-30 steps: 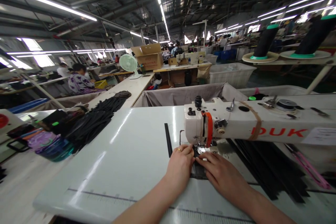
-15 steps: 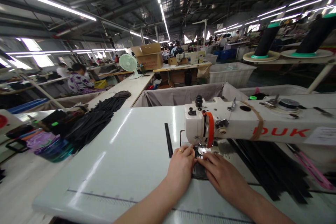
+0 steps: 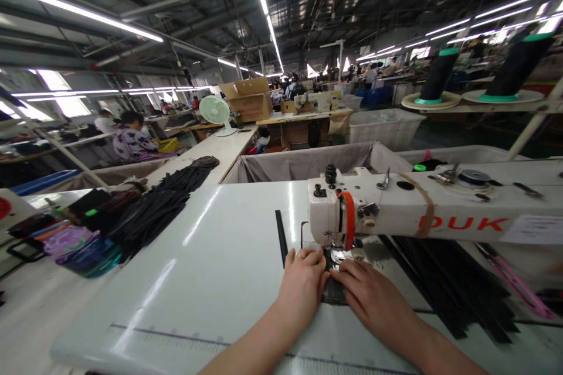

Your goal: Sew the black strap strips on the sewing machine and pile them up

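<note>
Slightly raised now, an outer finger of the left hand (image 3: 301,281) has lifted beside one loose black strip (image 3: 280,231), while the right hand (image 3: 372,290) keeps almost the same pose. Both hands rest on one dark piece (image 3: 334,293) at the front of one white sewing machine (image 3: 382,202), just near of its needle area. Fingers lie close together in each grip, touching the piece; I cannot tell whether either pinches it. Two black thread cones (image 3: 441,76) stand far right, and one pink-handled tool (image 3: 521,290) lies right of a pile of black strips (image 3: 457,290), too overlapped to count. Another heap of strips (image 3: 162,205) lies left. Pale and glossy, the bench (image 3: 233,281) carries a printed scale (image 3: 176,334) along its near edge. Beyond, one green fan (image 3: 215,109) stands beside one cardboard box (image 3: 248,99) in a wide workshop under strip lights (image 3: 88,10).
</note>
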{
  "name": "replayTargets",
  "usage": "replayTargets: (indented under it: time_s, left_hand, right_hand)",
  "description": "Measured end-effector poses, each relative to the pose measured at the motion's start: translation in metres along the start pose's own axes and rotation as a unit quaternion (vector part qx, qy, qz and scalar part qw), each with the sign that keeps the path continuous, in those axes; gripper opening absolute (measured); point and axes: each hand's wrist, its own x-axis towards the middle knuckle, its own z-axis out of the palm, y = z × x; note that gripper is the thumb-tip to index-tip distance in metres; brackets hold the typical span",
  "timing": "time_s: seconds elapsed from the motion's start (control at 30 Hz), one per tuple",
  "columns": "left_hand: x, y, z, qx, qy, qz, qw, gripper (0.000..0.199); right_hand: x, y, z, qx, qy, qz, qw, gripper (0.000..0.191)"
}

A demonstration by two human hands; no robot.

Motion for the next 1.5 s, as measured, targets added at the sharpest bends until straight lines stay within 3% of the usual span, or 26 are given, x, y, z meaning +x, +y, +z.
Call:
replayTargets:
  time_s: [0.13,0.23,0.33,0.4,0.47,0.53,0.6,0.63,0.7,0.77,0.83,0.93,1.0,1.07,1.13,1.2,1.23,1.3,1.37,1.5]
  left_hand:
    - [0.003,0.002,-0.002,-0.022,0.01,0.028,0.999,0.018]
    - [0.013,-0.01,-0.002,-0.004,0.036,0.034,0.999,0.025]
    - [0.019,-0.042,-0.008,0.082,0.053,-0.083,0.992,0.039]
    - [0.018,-0.067,-0.017,0.122,0.021,-0.176,0.976,0.048]
    - [0.014,-0.085,-0.026,0.141,0.0,-0.22,0.965,0.049]
    - [0.014,-0.088,-0.03,0.175,0.035,-0.243,0.953,0.049]
    - [0.018,-0.078,-0.026,0.176,0.069,-0.178,0.966,0.049]
    - [0.021,-0.069,-0.021,0.15,0.069,-0.104,0.981,0.049]
    - [0.03,-0.052,-0.011,0.067,0.022,0.021,0.997,0.036]
    - [0.036,-0.042,-0.005,0.019,-0.02,0.066,0.997,0.024]
    - [0.037,-0.042,-0.009,0.012,-0.033,0.069,0.997,0.019]
    - [0.03,-0.055,-0.031,0.034,-0.04,0.044,0.998,0.012]
    - [0.022,-0.064,-0.046,0.058,-0.019,-0.04,0.997,0.009]
    - [0.015,-0.067,-0.055,0.038,0.037,-0.167,0.984,0.01]
    - [0.01,-0.06,-0.054,-0.096,0.062,-0.252,0.961,0.005]
    - [0.008,-0.045,-0.044,-0.308,0.014,-0.267,0.913,0.012]
    - [0.009,-0.035,-0.037,-0.4,-0.037,-0.262,0.877,0.02]
    - [0.009,-0.017,-0.021,-0.48,-0.084,-0.266,0.832,0.029]
    - [0.009,-0.004,-0.009,-0.469,-0.082,-0.258,0.841,0.031]
    - [0.003,0.001,-0.005,-0.241,0.008,-0.182,0.953,0.023]
  right_hand:
    - [-0.002,0.001,0.001,-0.004,-0.011,0.003,1.0,0.038]
    - [-0.003,0.002,0.002,-0.011,-0.005,0.006,1.0,0.038]
    - [-0.003,0.002,0.003,-0.01,0.0,0.005,1.0,0.038]
    - [-0.003,0.002,0.004,-0.004,-0.004,0.008,1.0,0.038]
    - [-0.003,0.002,0.004,0.002,-0.01,0.012,1.0,0.039]
    - [-0.003,0.003,0.004,0.008,-0.014,0.013,1.0,0.039]
    - [-0.004,0.003,0.004,0.011,-0.016,0.014,1.0,0.039]
    - [-0.004,0.003,0.004,0.012,-0.018,0.015,1.0,0.039]
    - [-0.005,0.003,0.003,0.014,-0.022,0.017,1.0,0.038]
    - [-0.005,0.002,0.002,0.017,-0.027,0.018,0.999,0.039]
    - [-0.004,0.001,-0.001,0.026,-0.034,0.019,0.999,0.037]
    - [-0.003,-0.002,-0.007,0.059,-0.05,0.006,0.997,0.034]
    - [-0.002,-0.004,-0.01,0.084,-0.047,-0.003,0.995,0.033]
    - [-0.002,-0.006,-0.012,0.099,-0.031,-0.002,0.995,0.03]
    - [-0.001,-0.007,-0.013,0.108,-0.016,0.003,0.994,0.027]
    - [-0.001,-0.01,-0.014,0.109,-0.004,-0.005,0.994,0.027]
    - [-0.001,-0.011,-0.014,0.105,-0.003,-0.019,0.994,0.03]
    - [-0.001,-0.014,-0.016,0.082,-0.006,-0.068,0.994,0.036]
    - [-0.002,-0.016,-0.016,0.042,-0.012,-0.114,0.992,0.037]
    - [-0.007,-0.017,-0.011,-0.034,0.014,-0.13,0.991,0.038]
